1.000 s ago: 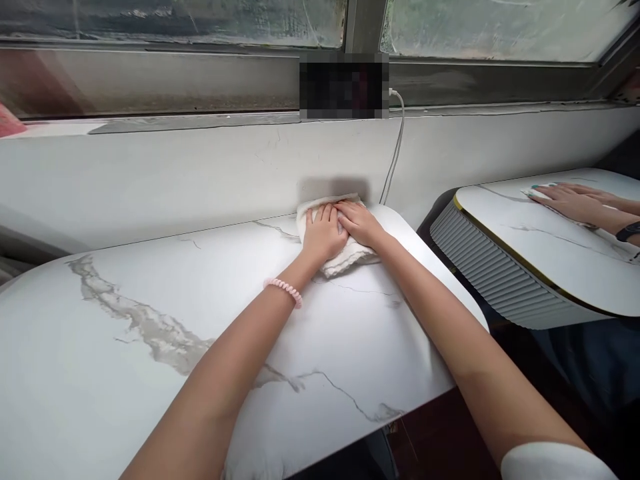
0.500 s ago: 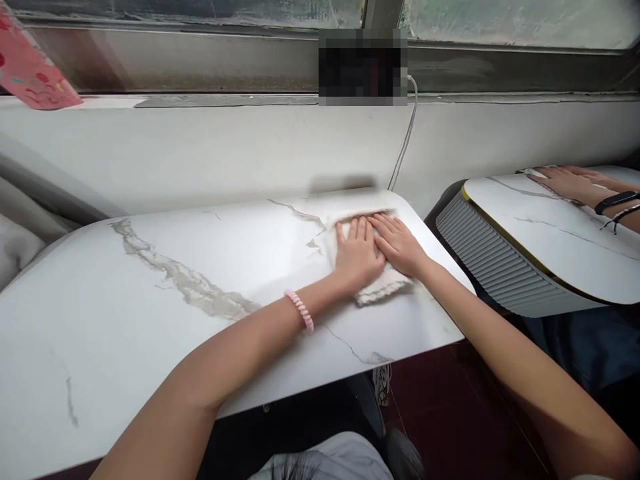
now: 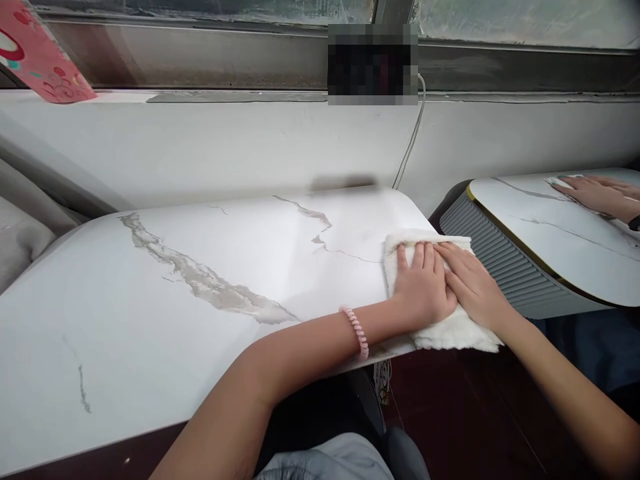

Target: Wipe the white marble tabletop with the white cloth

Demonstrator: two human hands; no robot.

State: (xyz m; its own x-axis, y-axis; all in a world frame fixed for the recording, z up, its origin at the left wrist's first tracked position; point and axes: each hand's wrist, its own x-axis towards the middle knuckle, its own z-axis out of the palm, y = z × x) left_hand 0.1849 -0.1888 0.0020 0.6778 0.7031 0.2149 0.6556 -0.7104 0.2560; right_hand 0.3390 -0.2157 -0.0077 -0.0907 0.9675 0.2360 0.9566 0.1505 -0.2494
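Observation:
A white cloth (image 3: 463, 333) lies at the right end of the white, grey-veined table (image 3: 150, 347), its near edge hanging past the tabletop's rim. My left hand (image 3: 423, 283) presses flat on it, fingers stretched forward. A pink coiled band (image 3: 356, 332) circles my left wrist. Beside it, my right hand (image 3: 473, 283) also lies flat on the cloth, with its fingers extended. The two hands touch, and part of the right thumb side meets the left hand.
On the right, a second marbled table (image 3: 560, 227) with a ribbed grey side stands close by. Another person's hands (image 3: 595, 193) rest on a cloth there. A cable (image 3: 411, 143) hangs from a blurred dark object on the sill. A pink patterned item (image 3: 55, 67) leans at upper left.
Both my hands have slid the cloth right and toward me, from the tabletop to its right edge. The other person's hands have also shifted right on their table.

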